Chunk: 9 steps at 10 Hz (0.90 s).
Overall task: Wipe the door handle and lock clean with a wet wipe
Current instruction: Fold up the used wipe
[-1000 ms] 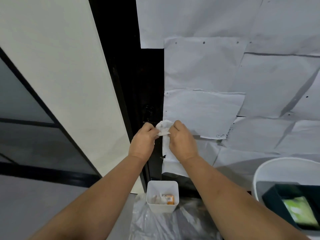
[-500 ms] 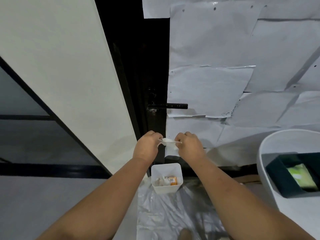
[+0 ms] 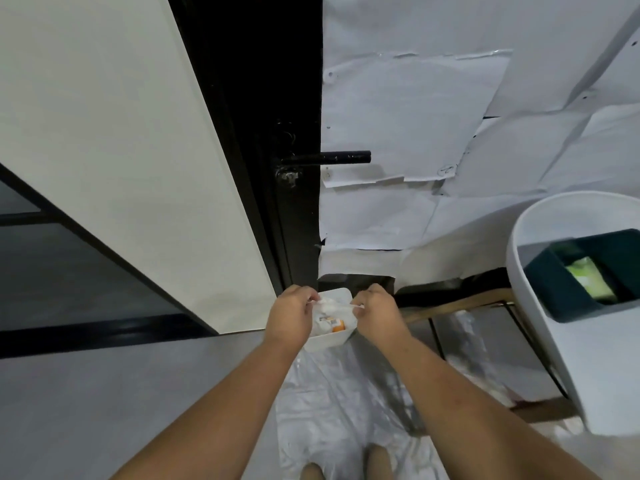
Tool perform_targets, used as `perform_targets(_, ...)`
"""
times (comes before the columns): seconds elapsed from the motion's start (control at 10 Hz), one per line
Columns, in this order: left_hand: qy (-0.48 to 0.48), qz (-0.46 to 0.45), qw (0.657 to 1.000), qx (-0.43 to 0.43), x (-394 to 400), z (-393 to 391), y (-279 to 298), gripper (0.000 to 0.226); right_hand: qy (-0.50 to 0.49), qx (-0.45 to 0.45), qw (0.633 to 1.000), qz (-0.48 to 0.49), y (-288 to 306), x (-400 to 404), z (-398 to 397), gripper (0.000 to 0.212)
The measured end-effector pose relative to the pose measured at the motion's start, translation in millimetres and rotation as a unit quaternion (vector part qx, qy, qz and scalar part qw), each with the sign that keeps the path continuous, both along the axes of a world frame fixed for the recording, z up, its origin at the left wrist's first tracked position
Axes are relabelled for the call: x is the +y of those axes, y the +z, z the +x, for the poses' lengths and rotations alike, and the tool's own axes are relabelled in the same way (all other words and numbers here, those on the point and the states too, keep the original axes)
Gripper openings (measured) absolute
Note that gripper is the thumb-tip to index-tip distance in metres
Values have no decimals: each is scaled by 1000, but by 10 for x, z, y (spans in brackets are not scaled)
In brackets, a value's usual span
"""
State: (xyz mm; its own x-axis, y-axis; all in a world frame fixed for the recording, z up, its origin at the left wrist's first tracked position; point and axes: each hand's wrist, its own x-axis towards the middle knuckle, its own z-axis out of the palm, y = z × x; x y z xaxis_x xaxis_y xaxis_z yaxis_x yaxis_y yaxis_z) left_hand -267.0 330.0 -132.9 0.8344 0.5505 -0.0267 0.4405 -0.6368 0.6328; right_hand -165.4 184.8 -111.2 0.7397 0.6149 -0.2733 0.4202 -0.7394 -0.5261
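A black lever door handle (image 3: 332, 157) sticks out to the right from the dark door edge, with the lock (image 3: 289, 174) just below its base. Well beneath them, my left hand (image 3: 291, 315) and my right hand (image 3: 375, 313) each pinch one end of a crumpled white wet wipe (image 3: 332, 306), stretched between them. The wipe hangs directly over a small white bin (image 3: 329, 337) on the floor.
The bin holds white scraps and an orange-labelled item (image 3: 334, 323). Clear plastic sheeting (image 3: 332, 403) covers the floor. A white round stool (image 3: 588, 341) at right carries a dark green box (image 3: 568, 282) with a green wipes pack (image 3: 588, 280). White paper sheets (image 3: 415, 116) cover the door.
Both hands have come down from the handle's height with the wipe and now hold it low over the white bin. The handle and lock, hidden before, are in plain view.
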Motion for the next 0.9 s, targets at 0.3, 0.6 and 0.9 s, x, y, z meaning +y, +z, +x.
perform_targets(0.3,34,-40,998,43,-112,111,-750,22,-47,8,999,15,-704,-87,179,19)
perform_targets(0.6,61,-48,993,87,-118,383,-1667,27,-54,52,997,33,-1720,65,428,21)
perform_targets(0.9,65,-55,987,134,192,743,-2162,41,-22,75,997,8,-2246,481,754,45)
